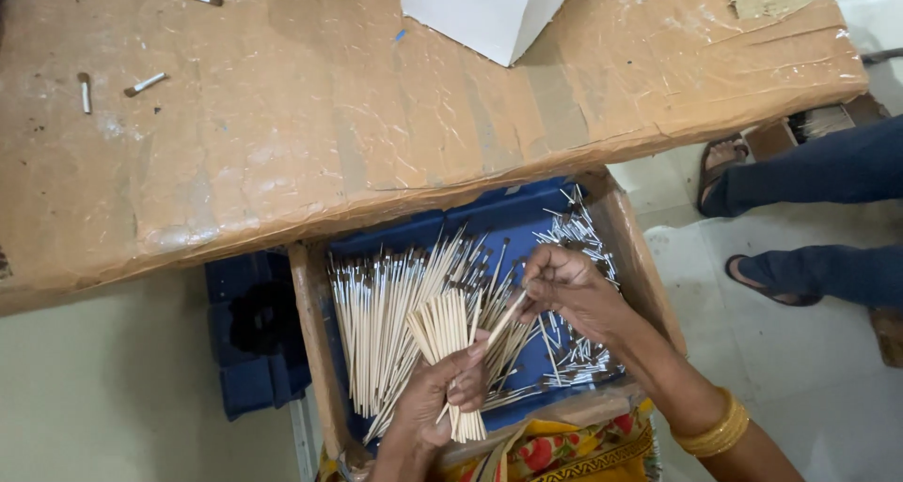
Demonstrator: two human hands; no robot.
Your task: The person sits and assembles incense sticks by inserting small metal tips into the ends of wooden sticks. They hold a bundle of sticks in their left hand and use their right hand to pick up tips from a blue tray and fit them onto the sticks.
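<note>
Left hand [442, 397] – stick bundle [450, 336] – right hand [569, 289]

a: what do i have under the hands here?

b: from my feed, the bundle of sticks [450, 336] in my left hand [435, 402] looks like pale bare wood, matt and smooth, with dark tips. my right hand [569, 289] pinches one more of the same.

a: and the tray?

b: the tray [315, 350] has raw wooden walls, rough and dull, lined with blue plastic sheet [508, 219] that has a slight sheen.

a: the table [282, 125] beyond?

b: brown cardboard under clear tape, wrinkled and glossy. the white box [484, 7] on the far side reads as matt paperboard. near right, the bangles [715, 430] shine like polished gold metal.
</note>
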